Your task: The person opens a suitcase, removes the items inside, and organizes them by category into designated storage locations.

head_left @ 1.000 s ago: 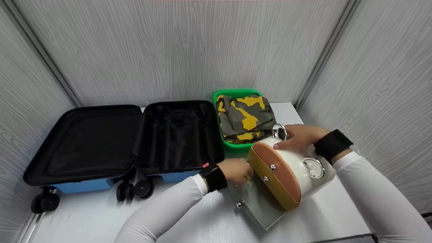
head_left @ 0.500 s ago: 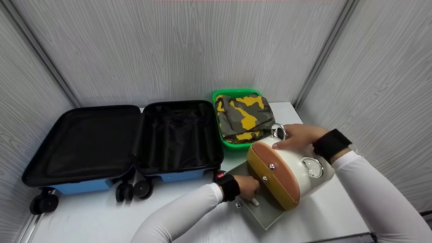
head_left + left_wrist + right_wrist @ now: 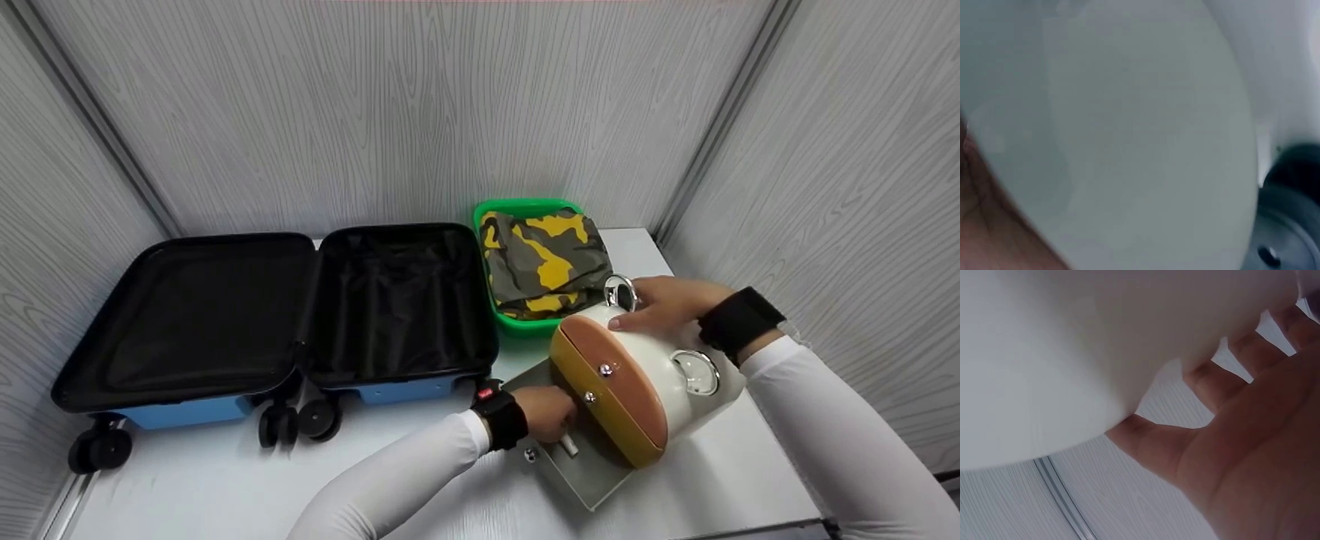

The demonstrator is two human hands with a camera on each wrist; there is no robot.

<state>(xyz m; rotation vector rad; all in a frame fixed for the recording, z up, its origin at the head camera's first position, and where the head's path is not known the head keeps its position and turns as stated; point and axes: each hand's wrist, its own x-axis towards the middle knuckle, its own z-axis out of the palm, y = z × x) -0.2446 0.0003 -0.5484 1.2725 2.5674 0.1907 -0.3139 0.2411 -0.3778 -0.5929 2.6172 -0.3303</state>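
Note:
A small white storage box with rounded sides [image 3: 654, 349] lies at an angle on the right of the table. Its orange drawer front [image 3: 600, 349] and yellow drawer front [image 3: 577, 397] are pushed in, and the grey-green lowest drawer [image 3: 592, 480] is pulled out. My left hand [image 3: 550, 414] is down in that drawer with a small pale stick-like object [image 3: 570, 446] held at its fingers, the fingertips hidden. My right hand [image 3: 664, 300] rests on the box beside a silver ring [image 3: 621, 292]; in the right wrist view its thumb [image 3: 1154, 444] and spread fingers touch the white wall.
An opened blue suitcase with black lining [image 3: 405, 307] lies at the left, its wheels [image 3: 319, 420] toward me. Behind the box stands a green basket [image 3: 532, 328] holding folded camouflage cloth [image 3: 551, 259]. Grey wood-grain panels [image 3: 420, 112] enclose the white table.
My left hand has moved right and toward me inside the drawer, the pale object moving with it, then stayed nearly still. The right hand and the box have stayed in place.

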